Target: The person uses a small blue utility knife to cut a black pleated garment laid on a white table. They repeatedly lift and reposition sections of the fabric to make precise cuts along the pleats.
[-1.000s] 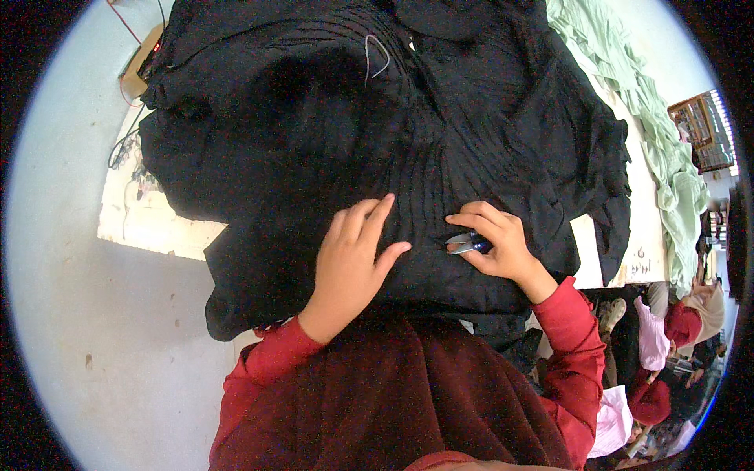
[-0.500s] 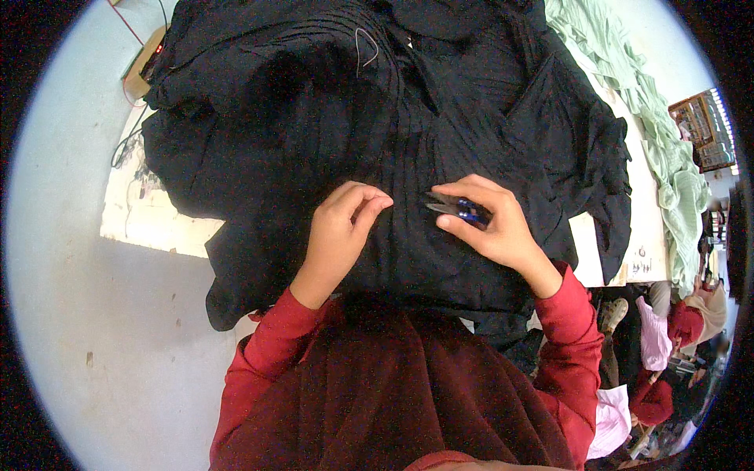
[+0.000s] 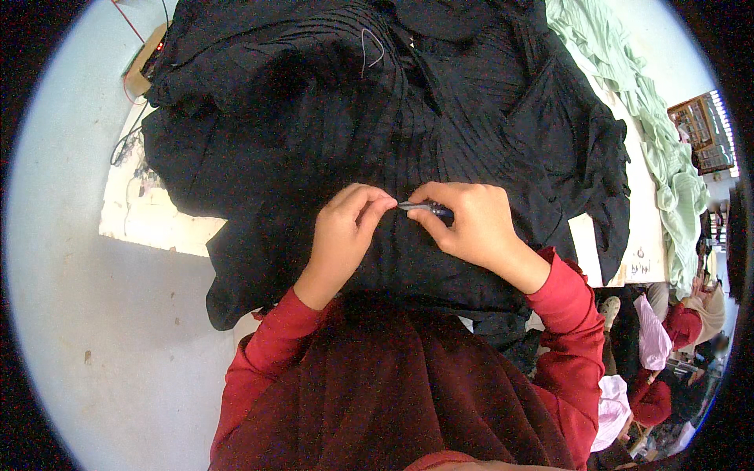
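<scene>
Black pleated fabric (image 3: 306, 133) lies heaped over the table before me. My right hand (image 3: 479, 224) grips a small pair of thread snips (image 3: 414, 206) with a blue handle. Their blades look pressed together, and the tips reach the fingertips of my left hand (image 3: 342, 235). Thumb and forefinger of that left hand are pinched above the fabric. Whatever is between them is too small to make out. Farther off, a thin pale loop (image 3: 382, 53), like thread or wire, rests on the black cloth.
A light green cloth (image 3: 675, 188) runs along the right side of the pale table (image 3: 161, 228). At the far left is a brown box (image 3: 145, 64) with a red light and cables. Other people (image 3: 683, 326) are at the lower right.
My right hand has moved left, bringing the snips to my left fingertips. The blades, apart before, are now together. My left hand stays nearly in place, still pinched.
</scene>
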{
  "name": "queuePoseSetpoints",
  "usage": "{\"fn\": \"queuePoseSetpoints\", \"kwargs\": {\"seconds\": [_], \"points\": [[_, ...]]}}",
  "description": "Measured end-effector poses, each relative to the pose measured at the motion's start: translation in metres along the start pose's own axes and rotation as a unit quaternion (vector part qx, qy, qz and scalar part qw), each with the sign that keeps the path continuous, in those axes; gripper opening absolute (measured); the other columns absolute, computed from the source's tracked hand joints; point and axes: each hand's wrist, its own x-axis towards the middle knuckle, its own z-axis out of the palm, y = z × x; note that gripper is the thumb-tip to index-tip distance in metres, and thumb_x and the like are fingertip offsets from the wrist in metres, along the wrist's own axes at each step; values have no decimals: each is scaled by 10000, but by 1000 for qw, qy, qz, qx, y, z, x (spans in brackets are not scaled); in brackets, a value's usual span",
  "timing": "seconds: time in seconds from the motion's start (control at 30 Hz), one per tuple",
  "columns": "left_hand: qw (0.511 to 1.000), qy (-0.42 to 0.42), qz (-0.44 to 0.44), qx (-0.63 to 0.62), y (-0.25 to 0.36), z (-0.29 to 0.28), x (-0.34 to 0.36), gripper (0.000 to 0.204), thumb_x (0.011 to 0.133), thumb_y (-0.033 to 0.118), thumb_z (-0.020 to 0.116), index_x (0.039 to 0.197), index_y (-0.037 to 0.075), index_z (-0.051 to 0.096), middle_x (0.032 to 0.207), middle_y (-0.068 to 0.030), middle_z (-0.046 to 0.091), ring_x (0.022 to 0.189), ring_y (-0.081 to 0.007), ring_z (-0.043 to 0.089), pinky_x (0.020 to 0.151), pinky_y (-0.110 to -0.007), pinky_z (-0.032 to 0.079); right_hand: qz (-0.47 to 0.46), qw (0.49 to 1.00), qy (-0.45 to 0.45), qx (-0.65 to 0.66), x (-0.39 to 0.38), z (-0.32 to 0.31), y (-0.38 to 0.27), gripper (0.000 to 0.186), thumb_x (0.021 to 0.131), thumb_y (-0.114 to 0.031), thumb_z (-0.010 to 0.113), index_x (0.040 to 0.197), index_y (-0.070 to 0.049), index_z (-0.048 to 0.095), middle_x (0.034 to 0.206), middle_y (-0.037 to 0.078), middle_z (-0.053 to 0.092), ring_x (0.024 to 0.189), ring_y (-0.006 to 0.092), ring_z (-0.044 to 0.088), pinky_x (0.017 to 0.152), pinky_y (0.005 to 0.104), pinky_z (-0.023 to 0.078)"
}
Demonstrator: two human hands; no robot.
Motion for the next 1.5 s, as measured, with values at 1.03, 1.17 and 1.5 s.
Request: {"fn": "queuePoseSetpoints", "kwargs": {"seconds": [1.03, 1.17, 1.5], "points": [[999, -33, 11, 4, -18, -15, 2, 95, 862, 70, 635, 840, -21, 655, 847, -75, 624, 664, -127, 589, 616, -249, 479, 18, 990, 8, 140, -8, 7, 15, 258, 767, -314, 723, 932, -119, 686, 780, 69, 666, 724, 269, 668, 635, 362, 522], [1000, -23, 15, 2, -17, -15, 2, 93, 864, 68, 637, 844, -21, 658, 842, -68, 620, 634, -107, 574, 590, -241, 473, 38, 996, -15, 82, 2, 10, -1, 244, 772, -338, 698, 926, -149, 674, 681, 65, 658, 641, 290, 667, 570, 397, 519], [1000, -11, 7, -10, -13, -14, 0, 85, 865, 60, 634, 850, -17, 668, 838, -63, 622, 618, -105, 575, 571, -237, 472, 9, 999, 5, 48, 6, 20, 0, 179, 790, -321, 682, 861, -157, 691, 679, 97, 665, 634, 308, 658, 556, 409, 515]]}}
